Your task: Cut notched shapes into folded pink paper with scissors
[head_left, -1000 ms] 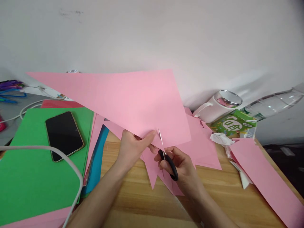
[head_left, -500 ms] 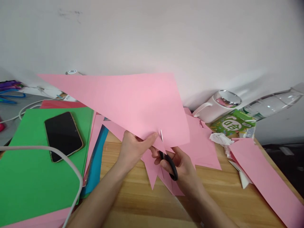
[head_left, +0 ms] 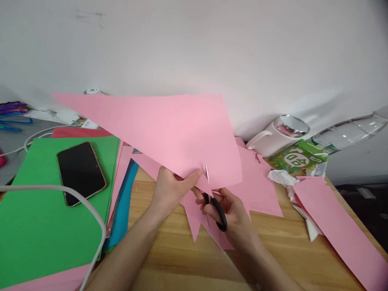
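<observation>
A large pink sheet of paper (head_left: 169, 125) is raised over the desk, its long pointed end reaching to the left. My left hand (head_left: 174, 188) pinches its lower edge, thumb on top and fingers underneath. In my right hand (head_left: 232, 206) are black-handled scissors (head_left: 218, 214), with fingers through the loops. One scissor blade shows on top of the sheet, pointing away from me, where a cut runs in from the lower edge. The other blade is hidden under the paper. Pink paper pieces (head_left: 192, 218) with pointed ends lie or hang below my hands.
Left, a black phone (head_left: 81, 173) rests on green paper (head_left: 36, 226), with a pale cable (head_left: 81, 200) arching in front. To the right stand a white mug (head_left: 274, 135), a green box (head_left: 298, 157), a clear bottle (head_left: 348, 131), crumpled tissue (head_left: 281, 177) and a pink strip (head_left: 339, 230).
Hardly anything differs. The sheet's left tip has shifted very slightly right, while both hands and the scissors stay almost in place.
</observation>
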The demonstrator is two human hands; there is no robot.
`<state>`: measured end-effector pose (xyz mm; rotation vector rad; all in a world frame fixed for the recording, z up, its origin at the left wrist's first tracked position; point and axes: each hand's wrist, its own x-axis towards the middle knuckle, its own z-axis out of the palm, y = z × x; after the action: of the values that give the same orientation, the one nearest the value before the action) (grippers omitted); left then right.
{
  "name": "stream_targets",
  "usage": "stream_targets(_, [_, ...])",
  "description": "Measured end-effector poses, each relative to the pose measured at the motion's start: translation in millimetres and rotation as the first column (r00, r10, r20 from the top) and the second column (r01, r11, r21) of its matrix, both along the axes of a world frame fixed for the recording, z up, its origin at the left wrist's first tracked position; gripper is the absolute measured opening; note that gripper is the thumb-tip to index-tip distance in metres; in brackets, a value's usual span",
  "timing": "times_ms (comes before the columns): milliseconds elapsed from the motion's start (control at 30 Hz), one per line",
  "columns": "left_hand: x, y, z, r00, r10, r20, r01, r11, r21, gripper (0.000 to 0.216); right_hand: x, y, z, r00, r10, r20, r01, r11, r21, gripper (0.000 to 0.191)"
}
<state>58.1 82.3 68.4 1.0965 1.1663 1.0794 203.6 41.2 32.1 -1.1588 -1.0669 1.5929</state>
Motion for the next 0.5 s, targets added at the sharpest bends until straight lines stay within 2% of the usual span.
stream_targets(500, [0.7,0.4,-2.1,0.999,0.03,0.023,-0.03,0.999,0.016,0.021,0.5,-1.4,-1.5,1.0,-0.021,-0.024,0.02,0.999,-0.036,0.027])
